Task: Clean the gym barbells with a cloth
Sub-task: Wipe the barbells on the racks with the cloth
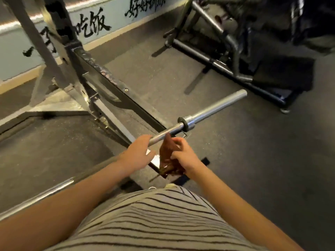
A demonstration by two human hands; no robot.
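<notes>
A silver barbell point(213, 107) runs from the lower left up to the right, its bare sleeve end pointing at the far machine. My left hand point(137, 153) hovers over the shaft with its fingers relaxed, their tips at the bar. My right hand point(183, 154) grips a reddish-brown cloth point(168, 156), bunched and hanging just below the shaft, its top corner reaching the bar near the collar point(186, 122).
A grey metal rack frame point(87, 84) stands left of the barbell, its base rails running under the bar. A dark machine with tubular bars point(224, 51) sits at the back right. Grey rubber floor point(262, 160) spreads to the right.
</notes>
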